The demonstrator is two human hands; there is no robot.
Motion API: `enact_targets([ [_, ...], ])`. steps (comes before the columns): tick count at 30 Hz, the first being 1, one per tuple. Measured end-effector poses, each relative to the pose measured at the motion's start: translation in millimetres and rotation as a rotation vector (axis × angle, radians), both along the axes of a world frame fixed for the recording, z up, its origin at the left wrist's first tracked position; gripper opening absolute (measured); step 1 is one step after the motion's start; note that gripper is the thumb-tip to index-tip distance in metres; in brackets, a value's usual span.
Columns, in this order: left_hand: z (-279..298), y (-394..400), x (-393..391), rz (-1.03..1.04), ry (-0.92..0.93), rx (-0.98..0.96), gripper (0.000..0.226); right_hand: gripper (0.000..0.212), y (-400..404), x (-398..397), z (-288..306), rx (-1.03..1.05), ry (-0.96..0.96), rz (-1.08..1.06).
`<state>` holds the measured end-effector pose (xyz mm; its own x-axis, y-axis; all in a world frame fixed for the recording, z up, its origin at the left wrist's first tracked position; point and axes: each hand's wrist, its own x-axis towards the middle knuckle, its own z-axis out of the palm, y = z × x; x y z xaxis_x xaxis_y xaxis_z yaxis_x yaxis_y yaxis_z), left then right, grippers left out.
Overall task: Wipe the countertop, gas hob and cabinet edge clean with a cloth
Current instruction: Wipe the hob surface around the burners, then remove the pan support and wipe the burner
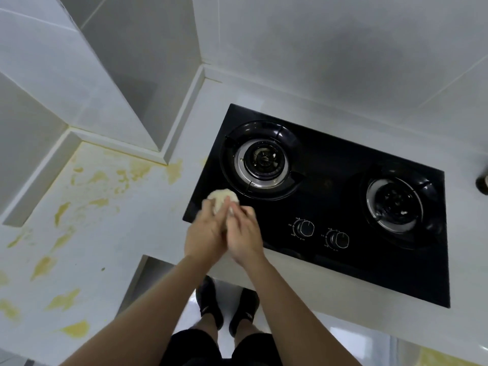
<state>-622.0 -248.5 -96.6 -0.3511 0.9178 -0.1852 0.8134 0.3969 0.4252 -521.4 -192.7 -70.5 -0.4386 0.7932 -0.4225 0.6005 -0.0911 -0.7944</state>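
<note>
A cream cloth (221, 199), bunched into a ball, is held between both my hands above the near left corner of the black glass gas hob (330, 165). My left hand (204, 235) grips it from the left and my right hand (244, 233) from the right, so only its far end shows. The hob has two burners, left burner (261, 159) and right burner (396, 204), and two knobs (320, 233) at its front. The white countertop (111, 233) left of the hob carries several yellow stains (71, 299).
White tiled walls (343, 48) rise behind the hob, and a boxed column (118, 101) juts onto the counter at the back left. The counter's front edge (237, 270) runs below my hands. A dark object (482, 182) sits at the right border. My feet stand on the floor below.
</note>
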Motion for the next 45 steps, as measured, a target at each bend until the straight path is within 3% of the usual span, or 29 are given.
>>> enact_targets([
  [3, -6.2, 12.6, 42.3, -0.138, -0.042, 0.041, 0.077, 0.07, -6.6, 60.8, 0.3, 0.045, 0.002, -0.148],
  [7, -3.1, 12.7, 46.3, -0.262, -0.013, 0.006, 0.078, 0.062, -15.5, 79.8, -1.8, 0.009, 0.002, -0.179],
  [10, -1.8, 11.6, 11.2, -0.197, 0.025, 0.006, 0.076, 0.052, -10.0, 42.2, -4.3, -0.045, 0.008, -0.105],
  [15, -6.2, -0.5, -74.1, -0.022, 0.114, -0.017, 0.075, 0.084, 1.2, -52.9, -1.5, -0.089, -0.034, 0.135],
  [18, -4.3, -0.7, -84.8, 0.077, 0.169, -0.062, 0.075, 0.059, 10.3, -82.2, 1.2, -0.091, -0.078, 0.176],
  [21, -6.0, -1.9, -55.1, 0.062, 0.125, -0.031, 0.073, 0.051, 5.4, -54.9, 0.6, -0.039, -0.109, 0.158],
  [25, -4.9, 2.2, 1.3, -0.162, 0.003, -0.01, 0.075, 0.055, -8.4, 26.6, 2.7, -0.013, -0.098, -0.029],
  [29, -0.8, 6.1, 0.0, -0.327, 0.029, -0.025, 0.086, 0.037, -4.1, 67.7, 5.6, -0.184, -0.018, -0.237],
  [32, -3.6, 4.6, -37.0, -0.231, 0.066, -0.02, 0.09, 0.024, 16.6, 65.6, 14.4, -0.241, 0.047, -0.488],
  [35, -3.9, 6.3, -76.9, -0.033, 0.112, -0.014, 0.086, 0.02, 42.2, 57.9, 25.4, -0.016, -0.008, -0.433],
  [37, 1.9, 12.8, -80.9, -0.015, 0.161, -0.095, 0.085, 0.032, 58.8, 53.5, 27.1, 0.04, -0.076, -0.405],
  [41, 13.3, 24.4, -63.7, 0.038, 0.165, -0.162, 0.079, 0.052, 89.0, 56.1, 31.0, -0.29, -0.116, -0.388],
  [45, 16.9, 33.9, -68.8, 0.093, 0.07, -0.144, 0.071, 0.06, 103.0, 55.6, 13.1, -0.197, -0.196, -0.298],
])
